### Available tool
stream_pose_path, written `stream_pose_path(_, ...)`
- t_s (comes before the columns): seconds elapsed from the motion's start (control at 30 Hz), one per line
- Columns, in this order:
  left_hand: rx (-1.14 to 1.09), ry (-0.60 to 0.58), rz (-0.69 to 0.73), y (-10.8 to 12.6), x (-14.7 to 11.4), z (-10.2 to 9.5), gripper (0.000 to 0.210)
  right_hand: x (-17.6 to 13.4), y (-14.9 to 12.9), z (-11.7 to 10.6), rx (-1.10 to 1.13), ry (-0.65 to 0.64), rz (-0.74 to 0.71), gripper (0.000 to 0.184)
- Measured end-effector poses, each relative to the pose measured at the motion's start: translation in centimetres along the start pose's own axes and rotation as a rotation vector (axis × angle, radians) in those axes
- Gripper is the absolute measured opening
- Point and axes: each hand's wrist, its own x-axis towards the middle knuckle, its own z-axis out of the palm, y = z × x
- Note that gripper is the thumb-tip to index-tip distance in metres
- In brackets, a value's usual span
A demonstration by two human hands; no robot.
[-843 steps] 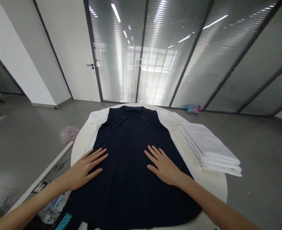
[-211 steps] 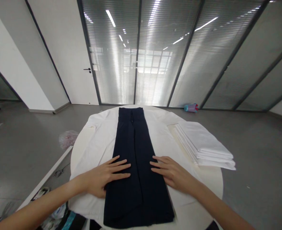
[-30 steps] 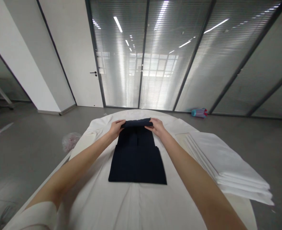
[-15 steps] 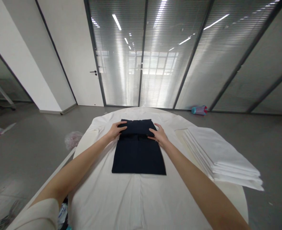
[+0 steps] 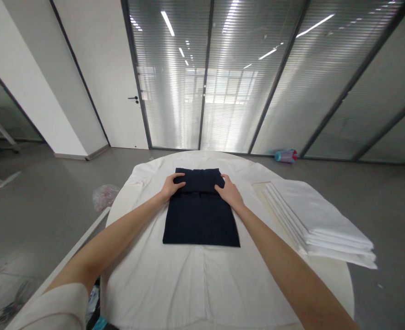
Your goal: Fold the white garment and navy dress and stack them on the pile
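A navy folded cloth [image 5: 201, 222], perhaps a garment, lies at the middle of the round table, its far part doubled over into a flap. My left hand [image 5: 172, 184] grips the flap's left edge, thumb on top and fingers around the side. At the opposite edge my right hand [image 5: 229, 191] holds the flap the same way, thumb pressing on the fabric. A narrow dark gap shows between the flap and the flat near part. Under the navy cloth spreads a white cloth [image 5: 185, 288] with a seam down its middle; it looks like a garment.
A stack of folded white fabric [image 5: 322, 215] sits at the table's right, its near corner overhanging the edge. A clear plastic bag [image 5: 105, 197] lies on the floor at left. Near the glass wall is a blue and pink item [image 5: 285, 156]. Cables [image 5: 6, 311] lie lower left.
Both hands have pressed the raised flap lower onto the navy cloth, and the gap beneath it has narrowed. My right fingers have slipped out from under the flap's near edge.
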Motion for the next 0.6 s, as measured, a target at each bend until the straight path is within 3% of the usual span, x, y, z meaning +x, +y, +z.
stream_pose_path(0.2,0.084,0.004,0.042,-0.5,-0.1,-0.1,0.048,-0.1,0.9,0.4,0.024,0.028,-0.053,0.057)
stream_pose_path(0.3,0.187,0.041,0.047,-0.1,0.0,-0.6,0.043,-0.4,0.6,0.0,-0.092,0.102,-0.086,0.054)
stream_pose_path(0.43,0.516,0.158,0.304,1.6,1.4,-0.5,0.029,0.7,-1.9,-0.6,-0.219,0.286,-0.246,0.038)
stream_pose_path(0.5,0.721,0.077,0.438,2.3,2.4,0.4,0.025,2.0,-3.7,-0.3,-0.224,0.252,-0.341,0.037)
stream_pose_path(0.6,0.964,-0.16,0.425,2.1,3.2,2.6,0.036,4.0,-5.4,1.5,-0.288,0.109,-0.45,0.044)
